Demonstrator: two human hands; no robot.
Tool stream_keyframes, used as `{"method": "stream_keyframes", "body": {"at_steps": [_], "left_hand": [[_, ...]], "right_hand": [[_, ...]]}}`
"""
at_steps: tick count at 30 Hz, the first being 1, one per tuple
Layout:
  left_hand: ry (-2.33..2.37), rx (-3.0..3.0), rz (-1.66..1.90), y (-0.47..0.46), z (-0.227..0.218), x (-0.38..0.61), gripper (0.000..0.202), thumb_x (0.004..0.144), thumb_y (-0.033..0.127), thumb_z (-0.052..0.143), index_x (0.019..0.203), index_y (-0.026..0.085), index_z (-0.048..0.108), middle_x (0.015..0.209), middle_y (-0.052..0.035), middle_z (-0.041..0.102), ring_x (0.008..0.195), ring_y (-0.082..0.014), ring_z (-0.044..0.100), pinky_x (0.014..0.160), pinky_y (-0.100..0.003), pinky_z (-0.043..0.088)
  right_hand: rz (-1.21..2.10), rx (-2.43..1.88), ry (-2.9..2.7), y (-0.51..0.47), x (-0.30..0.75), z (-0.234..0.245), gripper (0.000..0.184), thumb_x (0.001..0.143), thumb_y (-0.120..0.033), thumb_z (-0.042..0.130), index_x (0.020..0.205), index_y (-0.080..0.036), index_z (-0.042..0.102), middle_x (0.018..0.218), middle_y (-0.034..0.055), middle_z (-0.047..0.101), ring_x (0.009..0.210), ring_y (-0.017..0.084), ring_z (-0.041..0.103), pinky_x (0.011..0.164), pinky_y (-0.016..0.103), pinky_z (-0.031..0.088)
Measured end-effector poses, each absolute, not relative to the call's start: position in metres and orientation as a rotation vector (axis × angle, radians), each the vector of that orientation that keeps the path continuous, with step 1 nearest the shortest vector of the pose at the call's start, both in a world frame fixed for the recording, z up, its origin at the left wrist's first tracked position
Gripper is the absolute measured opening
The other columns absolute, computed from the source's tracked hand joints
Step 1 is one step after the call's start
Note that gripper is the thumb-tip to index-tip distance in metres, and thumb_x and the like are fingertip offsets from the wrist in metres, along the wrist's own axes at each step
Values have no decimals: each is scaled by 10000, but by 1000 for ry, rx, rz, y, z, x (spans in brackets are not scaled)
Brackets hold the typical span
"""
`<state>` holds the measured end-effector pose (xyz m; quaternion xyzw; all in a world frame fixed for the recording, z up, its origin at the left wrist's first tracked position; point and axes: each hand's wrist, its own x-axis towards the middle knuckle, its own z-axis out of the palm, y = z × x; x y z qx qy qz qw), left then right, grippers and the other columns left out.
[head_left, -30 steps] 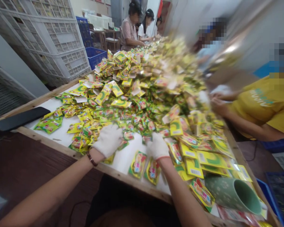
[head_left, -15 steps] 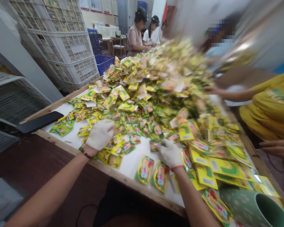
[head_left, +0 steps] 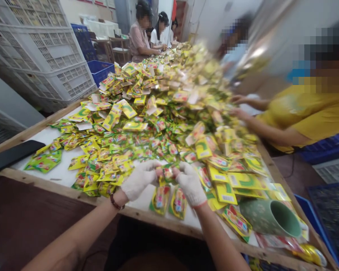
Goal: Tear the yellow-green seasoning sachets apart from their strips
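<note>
My left hand, in a white glove, pinches one end of a small green and red printed packet. The other end is between the fingers of my right hand, gloved too. Just below them, a yellow-green flat packet and a similar flat packet lie side by side on the white tabletop. Beyond both hands spreads a heap of small packets. Several yellow boxes lie to the right of my right hand.
A green flowered cup lies on its side at the near right. On the left, a black flat object rests by the wooden table edge. White crates are stacked at the back left. A person in yellow works at the right side.
My left hand has moved right from the packets on the left and now meets my right hand at the small packet. The view has shifted right.
</note>
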<state>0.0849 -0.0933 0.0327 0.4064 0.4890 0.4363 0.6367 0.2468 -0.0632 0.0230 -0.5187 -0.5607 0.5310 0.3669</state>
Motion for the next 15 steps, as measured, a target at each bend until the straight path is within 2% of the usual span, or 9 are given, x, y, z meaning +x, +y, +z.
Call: {"method": "stream_keyframes", "body": {"at_steps": [3,7,10,12,15], "left_hand": [[1034,872,1100,-94,29,94,416,636,351,796,943,138,612,927,-55,686,795,-152,631,706,-273,515],[1062,890,1142,-89,22,102,340,626,274,783,885,139,610,846,-23,677,765,-135,614,731,-272,498],[1082,1018,1087,-82,19,113,286,651,243,731,885,143,600,860,-26,672,793,-152,616,754,-294,499],[1102,1158,1041,-74,20,122,228,690,236,675,882,151,586,853,-25,663,797,-159,612,747,-298,496],[1240,1497,994,-52,29,140,119,801,278,555,863,176,555,825,-10,635,778,-148,590,718,-277,478]], "right_hand": [[1301,-1316,-1472,-69,251,24,201,773,-369,528,671,-213,453,555,-52,486,511,107,453,479,220,377],[1222,-1276,-1563,-68,258,22,129,775,-309,506,781,-187,546,692,-2,593,622,140,535,586,262,451],[1104,-1305,-1605,-63,270,19,219,743,-304,542,918,-174,566,808,37,641,760,196,600,689,330,496],[1143,-1256,-1632,-61,281,19,276,756,-331,544,974,-166,583,852,59,660,829,221,622,724,352,509],[1279,-1295,-1488,-61,302,25,300,789,-387,515,987,-176,590,862,65,677,673,192,643,555,301,503]]}}
